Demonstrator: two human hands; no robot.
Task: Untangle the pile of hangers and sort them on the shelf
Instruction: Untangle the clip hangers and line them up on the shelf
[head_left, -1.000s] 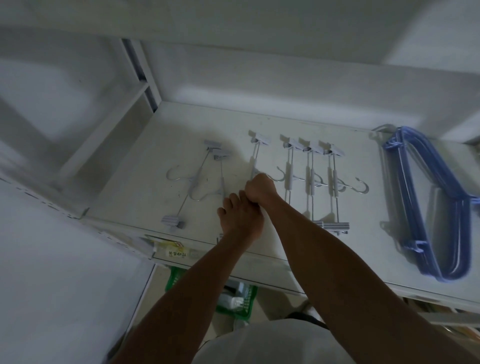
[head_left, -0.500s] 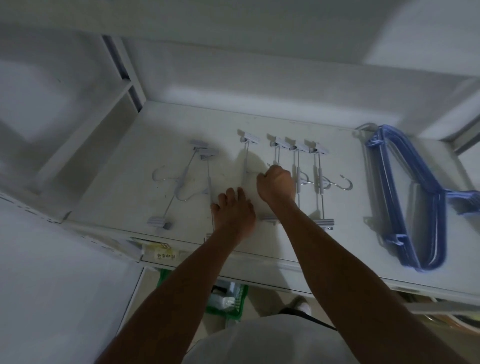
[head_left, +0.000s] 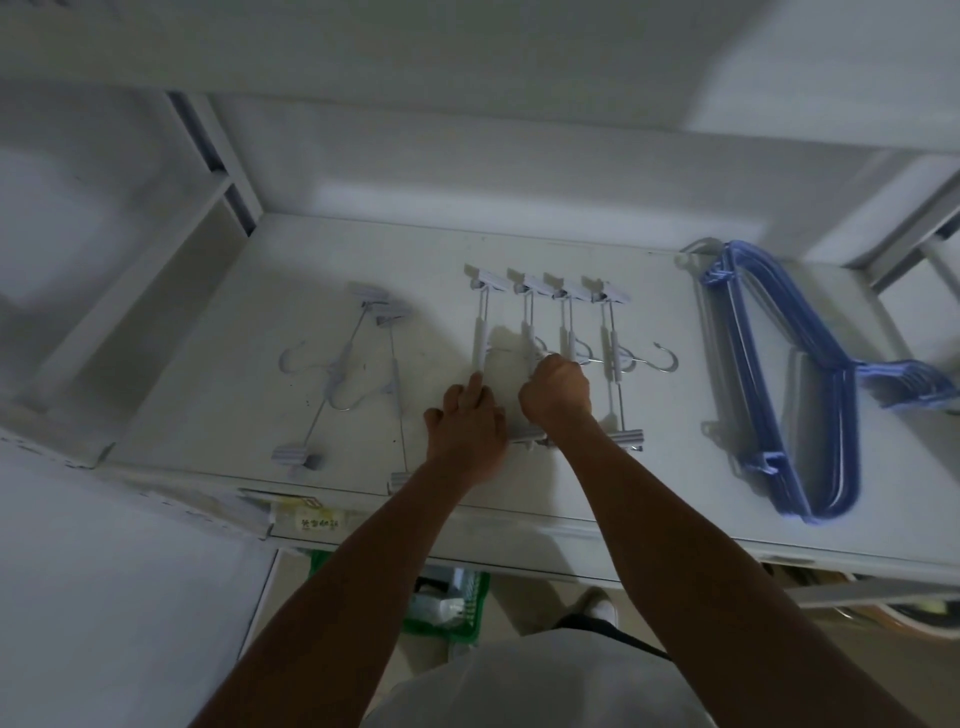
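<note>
Left hand (head_left: 466, 434): index finger was straight, its tip pressed against the white sleeve of the leftmost metal clip hanger (head_left: 479, 343). The other fingers were loosely folded and gripped nothing I could see.

Right hand (head_left: 556, 397): fist was curled tight over the middle of the second clip hanger (head_left: 527, 314), whose bar ran in under the knuckles.

Change: a second earlier both hands were bunched together on one hanger. They had since parted, one hanger each. I judged this as spacing and squaring the row, not untangling.

The four clip hangers in the row lay parallel on the white metal shelf (head_left: 675, 441), far-end clips lined up toward the back. Two thinner wire clip hangers (head_left: 343, 364) lay askew at the left, apart from the row, probably next in line. A stack of blue plastic hangers (head_left: 844, 441) lay nested at the right, seemingly sorted. A green basket (head_left: 457, 608) sat below the shelf.
</note>
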